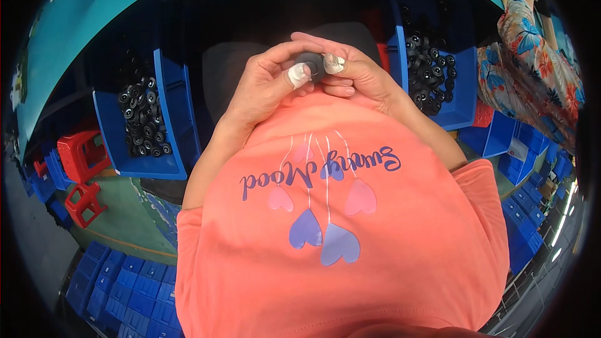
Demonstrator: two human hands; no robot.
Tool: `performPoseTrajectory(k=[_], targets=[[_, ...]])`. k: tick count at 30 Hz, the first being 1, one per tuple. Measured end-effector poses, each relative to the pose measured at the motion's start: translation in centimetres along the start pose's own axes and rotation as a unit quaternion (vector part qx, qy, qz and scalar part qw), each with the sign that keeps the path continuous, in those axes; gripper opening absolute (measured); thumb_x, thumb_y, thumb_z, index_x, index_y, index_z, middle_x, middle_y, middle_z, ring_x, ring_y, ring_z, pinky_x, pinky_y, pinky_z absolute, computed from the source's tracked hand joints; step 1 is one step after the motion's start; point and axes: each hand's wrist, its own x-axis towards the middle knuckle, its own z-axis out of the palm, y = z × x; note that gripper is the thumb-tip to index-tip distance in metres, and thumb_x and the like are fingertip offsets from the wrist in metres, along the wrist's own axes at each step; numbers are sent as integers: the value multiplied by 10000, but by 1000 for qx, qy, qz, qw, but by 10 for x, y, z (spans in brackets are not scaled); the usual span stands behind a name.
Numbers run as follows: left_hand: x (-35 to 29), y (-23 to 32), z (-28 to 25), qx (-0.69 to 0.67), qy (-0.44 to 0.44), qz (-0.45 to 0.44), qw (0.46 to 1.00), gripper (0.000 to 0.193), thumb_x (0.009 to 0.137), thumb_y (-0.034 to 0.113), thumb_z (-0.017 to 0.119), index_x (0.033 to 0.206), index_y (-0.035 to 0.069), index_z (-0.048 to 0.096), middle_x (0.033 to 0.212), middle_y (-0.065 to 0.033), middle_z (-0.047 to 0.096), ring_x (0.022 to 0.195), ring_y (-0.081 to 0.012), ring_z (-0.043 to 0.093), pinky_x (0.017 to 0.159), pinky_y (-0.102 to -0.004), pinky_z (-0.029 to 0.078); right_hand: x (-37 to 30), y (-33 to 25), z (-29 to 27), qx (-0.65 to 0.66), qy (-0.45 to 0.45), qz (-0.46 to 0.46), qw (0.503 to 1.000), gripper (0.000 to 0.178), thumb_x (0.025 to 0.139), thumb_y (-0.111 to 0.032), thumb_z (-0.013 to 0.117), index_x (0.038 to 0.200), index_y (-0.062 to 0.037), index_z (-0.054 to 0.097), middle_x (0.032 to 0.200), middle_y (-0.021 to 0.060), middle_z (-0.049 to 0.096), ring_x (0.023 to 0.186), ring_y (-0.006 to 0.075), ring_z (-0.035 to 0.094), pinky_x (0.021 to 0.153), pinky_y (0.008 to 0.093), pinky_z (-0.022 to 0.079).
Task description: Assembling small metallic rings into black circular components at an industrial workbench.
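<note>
Between my two hands, in front of my chest, is a small round black part (pixel 312 66) that looks like a wheel. My left hand (pixel 266 81) curls round its left side, with the white-wrapped thumb pressed against it. From the right, my right hand (pixel 363 75) grips the same part, its thumb also wrapped in white at the tip. Fingers cover much of the part's far side and edge.
A blue bin (pixel 174 109) of black wheel-like parts (pixel 149 122) stands left. Another blue bin (pixel 464 97) at right holds similar parts (pixel 432 72). Red stools (pixel 84 153) stand at left, stacked blue crates (pixel 141 288) behind. A person in flowered clothing (pixel 529 72) is at right.
</note>
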Motion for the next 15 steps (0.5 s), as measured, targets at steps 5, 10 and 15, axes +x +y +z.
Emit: performPoseTrajectory(k=[5, 10, 15], targets=[[0, -3, 2, -22, 11, -12, 1000, 265, 937, 120, 660, 1191, 44, 674, 905, -42, 671, 732, -80, 611, 700, -218, 524, 1, -3, -7, 12, -30, 30, 999, 612, 924, -77, 673, 1459, 23, 393, 986, 62, 631, 564, 1, 414, 464, 127, 351], [2, -2, 3, 1, 16, -3, 1000, 262, 941, 119, 652, 1194, 57, 675, 947, -35, 670, 759, -80, 611, 723, -228, 526, 2, -3, -6, 20, 2, 18, 1000, 546, 940, -56, 644, 1437, 15, 428, 983, 61, 626, 564, 5, 416, 469, 134, 365], [1, 0, 5, -8, 3, 16, 1000, 357, 890, 63, 695, 1241, 54, 638, 1061, -39, 662, 925, -117, 639, 840, -264, 540, 2, -2, -3, 43, 27, 1, 999, 522, 947, -34, 627, 1431, 10, 438, 941, 32, 597, 565, 14, 421, 479, 151, 382]])
